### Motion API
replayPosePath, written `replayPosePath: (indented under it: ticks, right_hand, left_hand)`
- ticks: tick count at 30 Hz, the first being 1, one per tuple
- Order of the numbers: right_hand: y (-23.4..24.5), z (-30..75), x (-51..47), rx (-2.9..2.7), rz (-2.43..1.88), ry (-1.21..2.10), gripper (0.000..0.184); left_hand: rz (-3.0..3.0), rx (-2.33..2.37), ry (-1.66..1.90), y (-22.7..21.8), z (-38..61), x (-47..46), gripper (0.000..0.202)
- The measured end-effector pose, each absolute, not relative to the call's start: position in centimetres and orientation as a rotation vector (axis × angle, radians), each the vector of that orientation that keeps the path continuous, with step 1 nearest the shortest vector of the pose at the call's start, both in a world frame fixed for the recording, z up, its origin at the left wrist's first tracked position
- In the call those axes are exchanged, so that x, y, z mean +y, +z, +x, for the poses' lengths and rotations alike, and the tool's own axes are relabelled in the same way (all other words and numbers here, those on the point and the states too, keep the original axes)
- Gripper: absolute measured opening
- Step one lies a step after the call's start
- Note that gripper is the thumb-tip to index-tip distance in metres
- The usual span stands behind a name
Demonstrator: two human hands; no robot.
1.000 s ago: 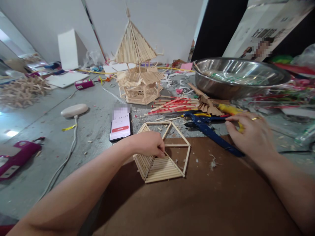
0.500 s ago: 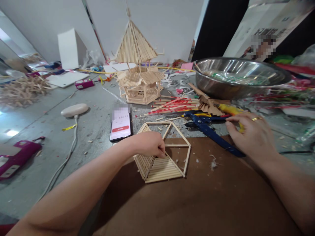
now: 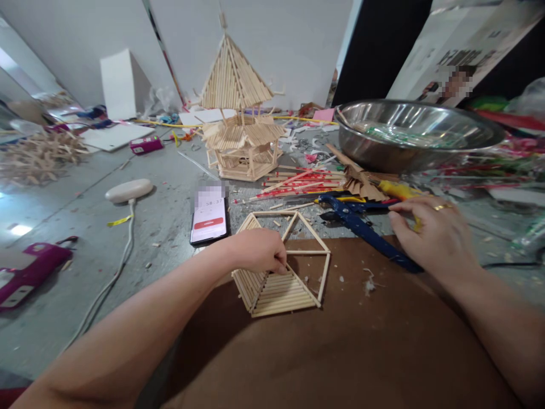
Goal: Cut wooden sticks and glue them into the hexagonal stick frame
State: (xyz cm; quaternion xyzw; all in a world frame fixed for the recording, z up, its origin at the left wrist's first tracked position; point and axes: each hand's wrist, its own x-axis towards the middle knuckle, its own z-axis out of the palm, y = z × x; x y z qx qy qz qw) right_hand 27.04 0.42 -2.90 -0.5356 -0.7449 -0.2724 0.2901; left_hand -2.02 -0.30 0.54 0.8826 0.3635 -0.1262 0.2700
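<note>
My left hand (image 3: 261,251) reaches over a six-sided frame of thin wooden sticks (image 3: 327,278). Its fingertips are pinched together at the inner end of a panel of sticks laid side by side (image 3: 283,295); whatever is between them is hidden. Another filled panel lies partly under that hand, while the frame's right-hand sections are open. At the right, my right hand (image 3: 438,236) curls over a yellow tool (image 3: 394,190), mostly covered by the fingers. Blue-handled cutters (image 3: 370,236) lie right beside its thumb.
Beyond the frame stands a stick-built pavilion (image 3: 240,130). Red-marked sticks (image 3: 302,184), a phone (image 3: 209,218) and a folded brown paper piece (image 3: 360,182) lie nearby. A steel basin (image 3: 378,150) is at the back right. A white corded device (image 3: 129,191) and purple power strip (image 3: 32,275) lie left.
My right hand has shifted very slightly left beside the cutters. My left hand stays pinched over the stick frame, and the other things keep their places.
</note>
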Motion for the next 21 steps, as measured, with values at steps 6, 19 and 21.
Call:
replayPosePath:
  ticks: [6, 19, 21]
  right_hand:
    - [-1.6, 24.2, -1.5, -2.067, -1.387, -0.609, 0.015]
    - [-0.9, 17.3, -6.4, -2.601, -0.911, 0.202, 0.019]
    - [-1.2, 17.3, -6.5, -2.627, -0.896, 0.226, 0.020]
  left_hand:
    - [2.372, 1.016, -0.358, 0.7, -2.0, -0.5, 0.024]
    - [2.418, 1.039, -0.385, 0.8, -1.9, -0.6, 0.026]
    - [2.436, 1.018, -0.383, 0.8, -1.9, -0.6, 0.026]
